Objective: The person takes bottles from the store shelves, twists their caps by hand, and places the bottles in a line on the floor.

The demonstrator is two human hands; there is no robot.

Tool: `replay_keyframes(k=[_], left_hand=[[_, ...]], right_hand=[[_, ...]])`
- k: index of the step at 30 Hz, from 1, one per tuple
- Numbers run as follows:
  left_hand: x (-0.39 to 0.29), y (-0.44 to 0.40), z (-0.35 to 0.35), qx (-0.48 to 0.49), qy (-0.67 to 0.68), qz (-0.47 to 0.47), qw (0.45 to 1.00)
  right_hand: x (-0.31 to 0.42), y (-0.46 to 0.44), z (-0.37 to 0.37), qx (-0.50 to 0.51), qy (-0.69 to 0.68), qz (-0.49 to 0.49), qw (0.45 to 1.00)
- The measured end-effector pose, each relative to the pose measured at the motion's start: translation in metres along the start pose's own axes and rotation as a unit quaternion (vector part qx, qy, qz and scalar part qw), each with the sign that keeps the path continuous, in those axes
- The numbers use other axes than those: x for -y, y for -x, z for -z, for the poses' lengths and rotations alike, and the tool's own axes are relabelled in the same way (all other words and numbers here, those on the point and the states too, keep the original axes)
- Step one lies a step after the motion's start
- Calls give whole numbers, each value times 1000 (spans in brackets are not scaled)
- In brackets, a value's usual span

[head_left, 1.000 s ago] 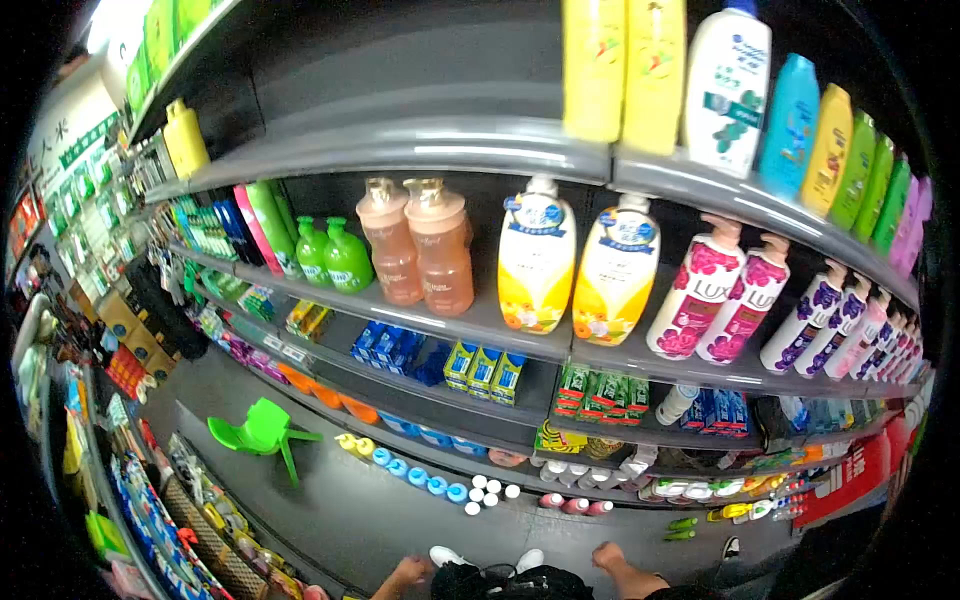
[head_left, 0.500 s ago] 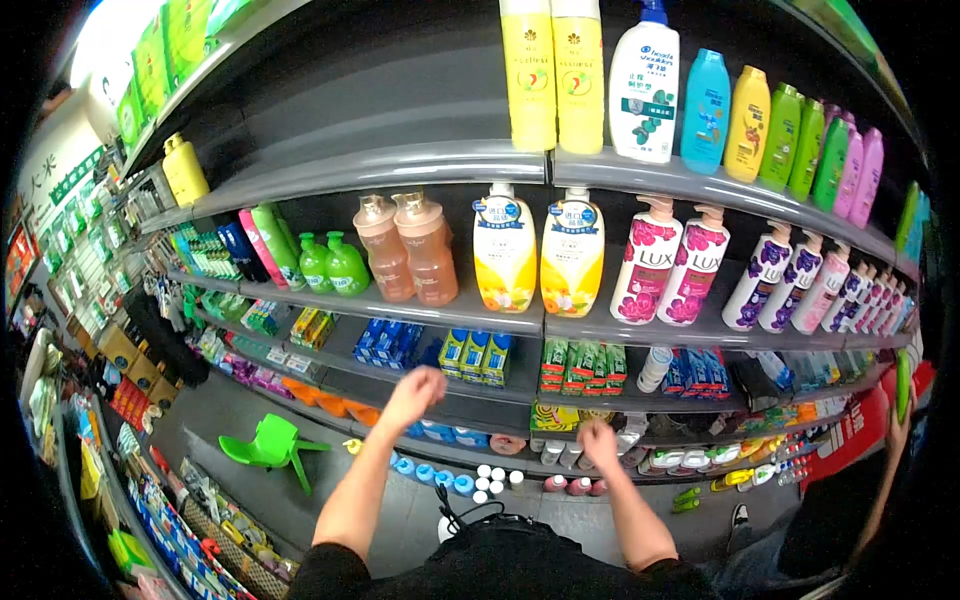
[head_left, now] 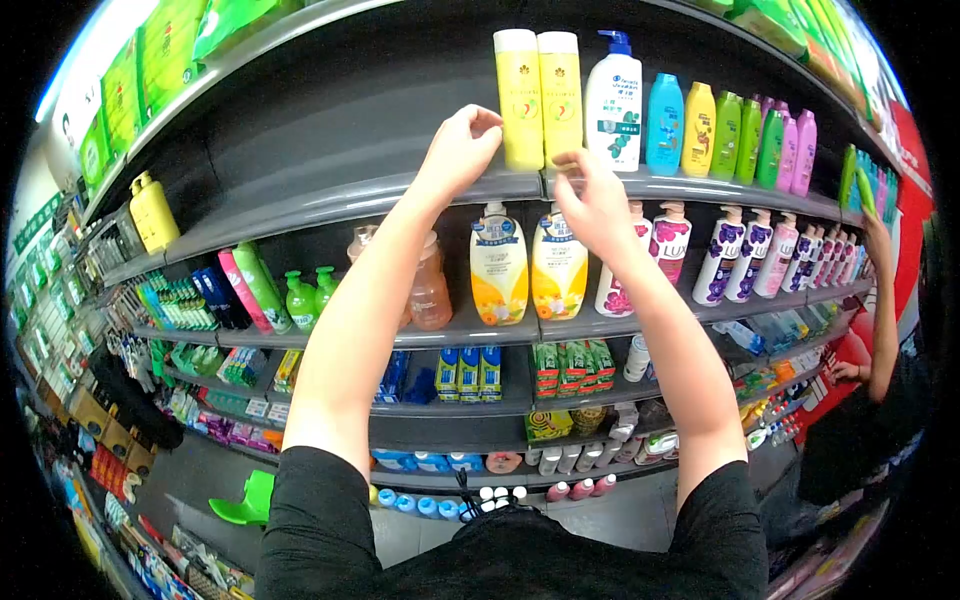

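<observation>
Two tall yellow bottles with white caps, a left yellow bottle (head_left: 521, 100) and a right yellow bottle (head_left: 561, 95), stand side by side at the front edge of the upper shelf (head_left: 330, 212). My left hand (head_left: 462, 155) is raised beside the left bottle, its fingers curved and apart, with nothing held. In front of the right bottle's base is my right hand (head_left: 592, 205), thumb and fingers spread and nothing in it; whether its fingertips touch the bottle I cannot tell. Just right stands a white pump shampoo bottle (head_left: 615, 105) with a blue top.
Blue (head_left: 665, 125), yellow, green and pink bottles continue rightward along the shelf. Below are white-and-yellow pump bottles (head_left: 498, 265) and LUX bottles (head_left: 722, 255). A green chair (head_left: 245, 500) is at lower left. Another person's arm (head_left: 882, 290) reaches a green bottle at right.
Both my hands have risen from low in front of the shelves to the yellow bottles, and their fingers have opened. The other person's arm has reached up to the right-hand shelf.
</observation>
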State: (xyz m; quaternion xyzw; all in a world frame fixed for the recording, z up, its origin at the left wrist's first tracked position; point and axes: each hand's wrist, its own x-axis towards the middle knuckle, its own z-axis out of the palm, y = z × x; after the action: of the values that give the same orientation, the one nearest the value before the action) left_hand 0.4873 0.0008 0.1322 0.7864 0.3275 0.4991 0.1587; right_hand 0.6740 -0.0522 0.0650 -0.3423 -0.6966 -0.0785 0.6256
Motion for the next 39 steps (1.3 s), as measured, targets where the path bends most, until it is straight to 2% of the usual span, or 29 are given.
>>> replay_keyframes(k=[1, 5, 7, 8, 13, 17, 23, 26, 30, 31, 33, 35, 36, 37, 39], left_hand=[[6, -13, -3, -17, -33, -13, 999], [17, -43, -18, -81, -101, -2, 992], [16, -46, -22, -64, -73, 19, 995], [12, -47, -23, -46, -66, 29, 996], [19, -62, -29, 31, -9, 24, 999], [26, -67, -36, -29, -31, 54, 998], [15, -53, -30, -93, -74, 43, 992], [9, -43, -26, -181, -74, -60, 979], [-8, -24, -9, -201, 45, -163, 965], [-17, -13, -3, -194, 51, -172, 964], [-32, 14, 11, -151, 53, -167, 973], [-39, 56, 16, -89, 84, -134, 983], [-44, 81, 17, -56, 100, -115, 987], [-52, 108, 16, -7, 126, -44, 991], [-19, 151, 4, 52, 141, 3, 989]], right_hand=[[-6, -12, -6, -4, 40, 30, 999], [-18, -36, -30, 2, 126, 1, 992], [-21, -39, -38, 6, 157, -3, 988], [-17, -40, -39, 28, 140, -44, 989], [-21, -42, -50, 25, 136, -39, 990], [-14, -41, -50, 36, 111, -63, 991], [-6, -43, -44, 52, 56, -78, 994], [-1, -46, -40, 41, 6, -55, 998], [27, -46, -23, 28, -107, -37, 993], [34, -45, -17, 30, -148, -49, 987], [48, -37, -2, 10, -133, -4, 991], [55, -21, 9, 14, -171, 14, 985], [58, -7, 15, 42, -195, -7, 980], [59, 10, 19, 68, -218, -28, 973], [50, 53, 24, 137, -245, -72, 957]])
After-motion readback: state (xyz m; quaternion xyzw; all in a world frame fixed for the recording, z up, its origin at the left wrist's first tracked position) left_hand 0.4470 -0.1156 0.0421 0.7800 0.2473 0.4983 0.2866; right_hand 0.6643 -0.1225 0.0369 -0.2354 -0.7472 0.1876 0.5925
